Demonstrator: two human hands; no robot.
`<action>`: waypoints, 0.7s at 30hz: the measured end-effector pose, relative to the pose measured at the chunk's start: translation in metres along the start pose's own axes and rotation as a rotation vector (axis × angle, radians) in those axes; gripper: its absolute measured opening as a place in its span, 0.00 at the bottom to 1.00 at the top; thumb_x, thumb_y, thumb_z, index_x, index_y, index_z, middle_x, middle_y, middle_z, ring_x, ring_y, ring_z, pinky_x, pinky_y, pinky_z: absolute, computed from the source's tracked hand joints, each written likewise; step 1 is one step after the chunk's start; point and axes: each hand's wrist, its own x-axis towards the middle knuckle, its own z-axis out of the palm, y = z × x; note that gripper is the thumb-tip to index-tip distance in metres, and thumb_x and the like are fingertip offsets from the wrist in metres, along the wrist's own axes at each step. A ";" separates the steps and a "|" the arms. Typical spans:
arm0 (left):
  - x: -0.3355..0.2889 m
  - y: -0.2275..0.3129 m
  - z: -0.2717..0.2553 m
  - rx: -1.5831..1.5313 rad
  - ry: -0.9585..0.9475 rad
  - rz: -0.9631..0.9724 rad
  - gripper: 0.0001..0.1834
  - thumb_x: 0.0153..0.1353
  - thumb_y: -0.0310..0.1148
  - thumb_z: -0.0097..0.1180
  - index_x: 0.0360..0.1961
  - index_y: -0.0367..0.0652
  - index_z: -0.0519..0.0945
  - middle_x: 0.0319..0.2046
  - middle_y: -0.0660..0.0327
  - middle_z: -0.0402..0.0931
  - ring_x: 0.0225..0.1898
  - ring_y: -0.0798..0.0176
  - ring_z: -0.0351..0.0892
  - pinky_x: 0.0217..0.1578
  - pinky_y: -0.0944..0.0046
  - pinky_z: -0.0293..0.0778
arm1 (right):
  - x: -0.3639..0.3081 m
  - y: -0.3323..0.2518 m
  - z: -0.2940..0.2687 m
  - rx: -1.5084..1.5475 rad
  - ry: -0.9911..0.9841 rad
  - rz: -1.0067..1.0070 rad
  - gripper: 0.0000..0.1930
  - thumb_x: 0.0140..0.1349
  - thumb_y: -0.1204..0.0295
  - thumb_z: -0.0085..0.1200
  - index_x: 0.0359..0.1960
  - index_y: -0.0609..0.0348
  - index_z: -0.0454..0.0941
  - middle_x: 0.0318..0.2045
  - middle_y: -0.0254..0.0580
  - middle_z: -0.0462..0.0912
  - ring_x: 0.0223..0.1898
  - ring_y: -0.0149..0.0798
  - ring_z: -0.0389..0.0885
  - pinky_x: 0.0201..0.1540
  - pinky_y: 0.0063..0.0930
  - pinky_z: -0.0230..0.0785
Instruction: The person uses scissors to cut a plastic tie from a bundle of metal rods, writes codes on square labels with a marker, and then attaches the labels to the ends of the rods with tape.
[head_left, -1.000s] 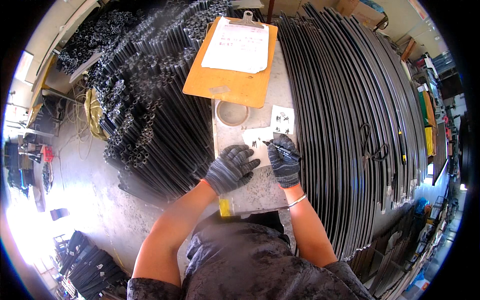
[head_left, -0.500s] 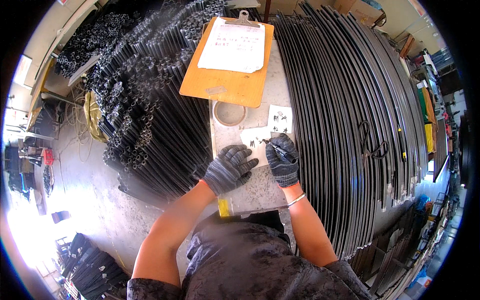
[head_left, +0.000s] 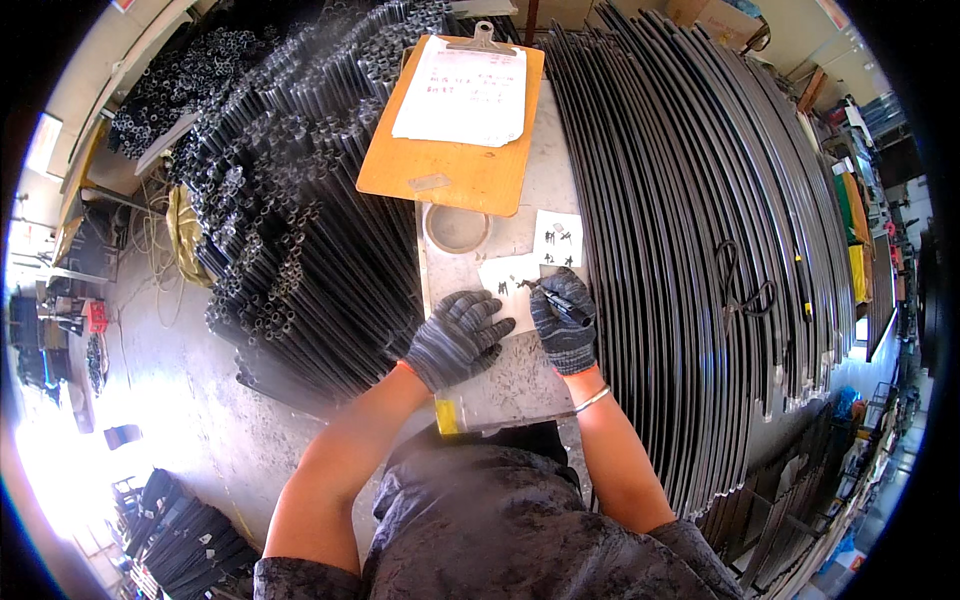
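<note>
metal plate (head_left: 520, 380) unmoved | left hand (head_left: 455, 338) still flat, open | right hand (head_left: 563, 322) grip keeps marker (head_left: 553, 301)

grey gloves (head_left: 460, 335), orange clipboard (head_left: 455, 170), black tubes (head_left: 690, 230)

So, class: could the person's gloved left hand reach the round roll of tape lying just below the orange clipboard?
Probably yes. The left hand rests flat on the grey metal plate, and the round roll of tape lies just ahead with nothing between.
</note>
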 end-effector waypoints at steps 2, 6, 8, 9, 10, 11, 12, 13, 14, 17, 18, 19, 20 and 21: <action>0.001 0.000 0.000 -0.006 0.019 0.008 0.22 0.49 0.38 0.59 0.49 0.50 0.78 0.49 0.55 0.73 0.54 0.50 0.70 0.57 0.51 0.65 | 0.000 0.005 -0.002 -0.014 -0.009 -0.028 0.06 0.50 0.79 0.60 0.30 0.60 0.77 0.30 0.41 0.79 0.33 0.40 0.78 0.51 0.34 0.70; 0.002 0.001 -0.002 -0.008 0.009 0.003 0.23 0.48 0.38 0.59 0.49 0.50 0.78 0.49 0.56 0.73 0.54 0.51 0.70 0.57 0.51 0.64 | -0.002 0.000 -0.001 0.115 0.017 0.152 0.07 0.52 0.78 0.61 0.32 0.60 0.77 0.31 0.41 0.79 0.34 0.39 0.78 0.50 0.33 0.70; 0.002 0.002 -0.003 -0.002 -0.003 -0.007 0.23 0.49 0.38 0.59 0.49 0.49 0.78 0.49 0.56 0.73 0.55 0.51 0.69 0.58 0.51 0.63 | 0.002 -0.001 0.001 -0.009 0.009 0.011 0.06 0.54 0.77 0.60 0.33 0.60 0.77 0.33 0.41 0.79 0.37 0.38 0.78 0.47 0.32 0.71; 0.003 0.003 -0.005 -0.004 -0.009 -0.012 0.23 0.49 0.39 0.58 0.49 0.49 0.78 0.50 0.56 0.73 0.56 0.52 0.69 0.59 0.52 0.62 | 0.000 -0.001 -0.001 0.000 0.011 0.009 0.07 0.54 0.77 0.60 0.34 0.60 0.77 0.33 0.41 0.79 0.37 0.38 0.78 0.47 0.31 0.71; 0.003 0.003 -0.005 -0.007 -0.014 -0.016 0.22 0.50 0.39 0.58 0.48 0.48 0.78 0.51 0.56 0.73 0.57 0.53 0.68 0.60 0.53 0.61 | -0.001 -0.001 -0.004 0.008 0.013 0.007 0.07 0.54 0.78 0.60 0.35 0.60 0.77 0.34 0.40 0.79 0.38 0.38 0.78 0.46 0.31 0.72; 0.002 0.002 -0.004 -0.006 0.002 -0.010 0.22 0.49 0.38 0.58 0.48 0.46 0.78 0.50 0.56 0.73 0.56 0.52 0.69 0.59 0.52 0.62 | -0.001 -0.004 -0.005 0.019 0.014 0.002 0.08 0.54 0.78 0.60 0.36 0.60 0.77 0.34 0.40 0.79 0.38 0.38 0.78 0.46 0.31 0.72; 0.001 0.001 -0.002 -0.004 0.018 -0.004 0.23 0.49 0.37 0.58 0.48 0.45 0.78 0.49 0.56 0.73 0.55 0.51 0.70 0.58 0.51 0.63 | -0.005 -0.002 -0.009 -0.047 0.005 -0.051 0.12 0.55 0.79 0.58 0.42 0.60 0.75 0.35 0.41 0.79 0.39 0.37 0.79 0.45 0.31 0.74; 0.000 0.000 0.000 -0.003 0.033 0.002 0.23 0.48 0.36 0.59 0.48 0.44 0.77 0.48 0.55 0.74 0.53 0.50 0.70 0.57 0.51 0.65 | -0.011 -0.002 -0.011 0.033 -0.052 0.015 0.13 0.56 0.80 0.56 0.43 0.60 0.74 0.36 0.41 0.79 0.39 0.37 0.79 0.46 0.31 0.74; 0.000 -0.001 0.002 -0.002 0.039 -0.001 0.23 0.48 0.35 0.59 0.47 0.43 0.77 0.48 0.55 0.74 0.53 0.50 0.71 0.56 0.51 0.65 | -0.017 -0.006 -0.013 0.109 -0.109 0.085 0.13 0.57 0.80 0.54 0.45 0.60 0.73 0.37 0.42 0.79 0.39 0.37 0.79 0.46 0.31 0.73; 0.000 -0.002 0.005 -0.005 0.047 -0.008 0.22 0.47 0.32 0.59 0.45 0.40 0.77 0.47 0.55 0.74 0.53 0.50 0.71 0.56 0.52 0.65 | -0.030 -0.027 -0.014 0.513 -0.196 0.287 0.11 0.66 0.74 0.42 0.48 0.60 0.70 0.34 0.42 0.77 0.36 0.35 0.77 0.46 0.31 0.72; 0.001 -0.001 0.003 -0.009 0.045 -0.011 0.21 0.46 0.32 0.60 0.45 0.40 0.77 0.47 0.55 0.74 0.53 0.50 0.72 0.56 0.52 0.65 | -0.027 -0.030 -0.013 0.451 -0.246 0.257 0.11 0.67 0.72 0.40 0.47 0.60 0.70 0.34 0.41 0.76 0.35 0.35 0.76 0.46 0.31 0.72; 0.001 0.000 0.002 -0.012 0.044 -0.013 0.21 0.46 0.31 0.60 0.44 0.40 0.77 0.46 0.55 0.74 0.53 0.50 0.72 0.56 0.52 0.66 | -0.031 -0.021 -0.009 0.552 -0.265 0.322 0.11 0.67 0.69 0.38 0.44 0.59 0.71 0.31 0.40 0.75 0.33 0.35 0.75 0.44 0.32 0.71; 0.001 0.000 0.003 -0.012 0.057 -0.010 0.21 0.46 0.32 0.60 0.44 0.40 0.77 0.46 0.55 0.74 0.52 0.50 0.72 0.56 0.52 0.66 | -0.032 -0.018 -0.007 0.654 -0.278 0.390 0.11 0.68 0.67 0.36 0.40 0.59 0.71 0.29 0.39 0.74 0.32 0.34 0.74 0.43 0.32 0.70; 0.000 0.000 0.004 -0.012 0.071 -0.008 0.21 0.46 0.32 0.60 0.44 0.40 0.77 0.46 0.54 0.75 0.52 0.50 0.72 0.56 0.52 0.66 | -0.030 -0.015 -0.003 0.754 -0.287 0.458 0.13 0.69 0.65 0.35 0.37 0.58 0.71 0.27 0.38 0.73 0.31 0.34 0.73 0.41 0.33 0.69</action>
